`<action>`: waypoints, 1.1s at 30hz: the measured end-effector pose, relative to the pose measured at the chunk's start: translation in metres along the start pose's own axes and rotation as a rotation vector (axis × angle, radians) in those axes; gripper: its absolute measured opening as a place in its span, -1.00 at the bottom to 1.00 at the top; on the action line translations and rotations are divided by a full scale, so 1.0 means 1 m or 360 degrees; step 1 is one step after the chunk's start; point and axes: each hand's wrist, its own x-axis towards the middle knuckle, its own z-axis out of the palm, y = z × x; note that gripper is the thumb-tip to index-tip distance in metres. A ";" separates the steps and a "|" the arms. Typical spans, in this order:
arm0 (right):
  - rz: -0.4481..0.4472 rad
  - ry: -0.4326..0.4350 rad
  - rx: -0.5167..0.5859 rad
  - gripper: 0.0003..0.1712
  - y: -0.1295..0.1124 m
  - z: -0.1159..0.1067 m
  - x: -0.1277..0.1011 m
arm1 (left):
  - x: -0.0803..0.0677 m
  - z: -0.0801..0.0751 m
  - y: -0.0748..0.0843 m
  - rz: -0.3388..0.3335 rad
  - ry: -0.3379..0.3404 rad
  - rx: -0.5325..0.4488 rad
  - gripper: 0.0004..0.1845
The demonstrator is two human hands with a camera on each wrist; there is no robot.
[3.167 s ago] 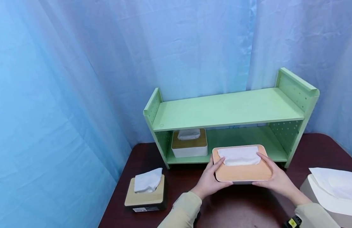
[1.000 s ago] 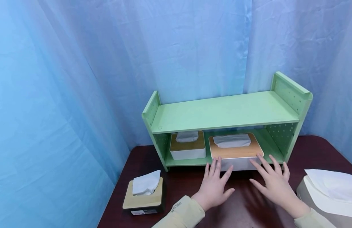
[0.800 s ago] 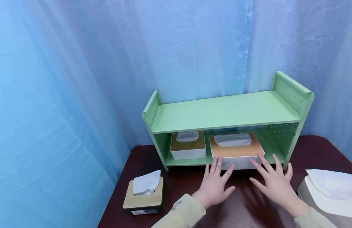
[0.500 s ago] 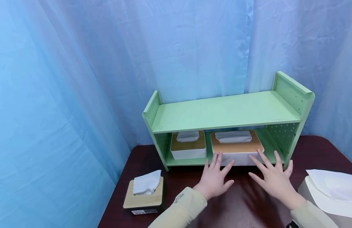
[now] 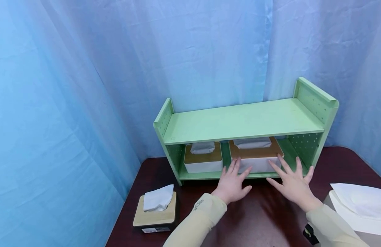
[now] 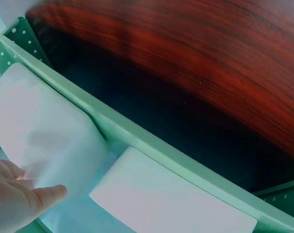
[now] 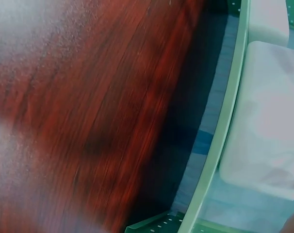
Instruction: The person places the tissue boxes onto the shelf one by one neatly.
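A wide tissue box with a wood-coloured lid and white sides sits on the lower level of the green shelf. My left hand has straight, spread fingers at the left part of its front face. Spread the same way, my right hand meets the front near the right corner. The left wrist view shows the box's white side beside the left thumb. In the right wrist view only bits of the right hand appear. The back of the lid and part of the tissue are hidden under the upper board.
A smaller wood-lidded tissue box occupies the lower level at left, a narrow gap apart. A black-sided tissue box stands on the dark table at front left. At right is a white box with tissue on top. Curtains hang behind.
Earlier both hands held the wide box in front of the shelf. It then rested partly on the lower level; the hands, fingers spread, have moved it further back inside.
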 end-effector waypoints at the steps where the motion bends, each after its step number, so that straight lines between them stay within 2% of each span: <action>1: 0.0002 -0.0002 -0.0003 -0.22 0.001 0.000 0.001 | 0.002 0.000 0.000 -0.0004 0.0000 0.0001 -0.33; 9: -0.0008 -0.0025 -0.0051 -0.22 0.003 -0.001 0.009 | 0.009 -0.002 0.000 -0.0048 -0.0036 -0.0024 -0.32; 18: 0.0029 -0.0099 -0.0034 -0.19 -0.002 -0.007 0.019 | 0.015 -0.005 -0.002 -0.0064 -0.0087 0.0115 -0.32; 24: 0.0060 -0.0143 -0.0030 -0.18 -0.003 -0.008 0.020 | 0.015 -0.005 0.000 -0.0055 -0.0061 0.0139 -0.32; 33: 0.0009 0.0019 0.0001 -0.18 -0.007 -0.006 0.010 | 0.007 -0.005 -0.001 -0.0039 -0.0027 0.0072 -0.31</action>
